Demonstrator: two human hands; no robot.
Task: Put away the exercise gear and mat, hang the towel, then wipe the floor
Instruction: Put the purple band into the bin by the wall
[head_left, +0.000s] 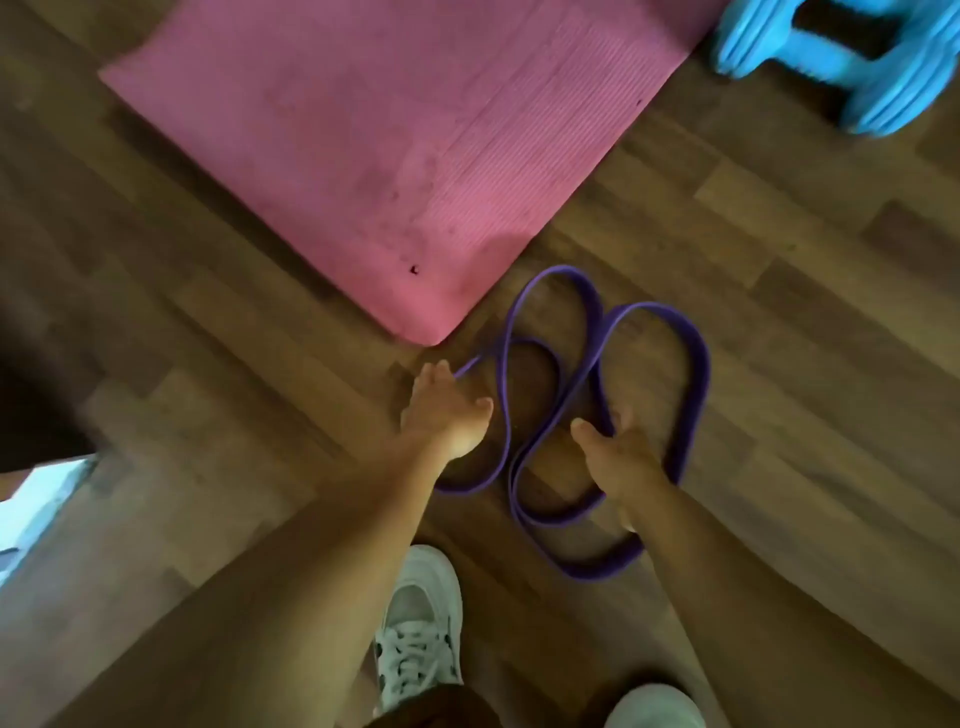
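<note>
Reaching down to the wooden floor (779, 312), both hands meet a purple resistance band (696, 358) lying in loose loops just beside the corner of the pink mat (363, 156). The left hand (447, 410) touches one strand with relaxed fingers. The right hand (618, 457) curls around another loop. A blue dumbbell (841, 62) lies near the mat's far side. White shoes (415, 629) stand below.
</note>
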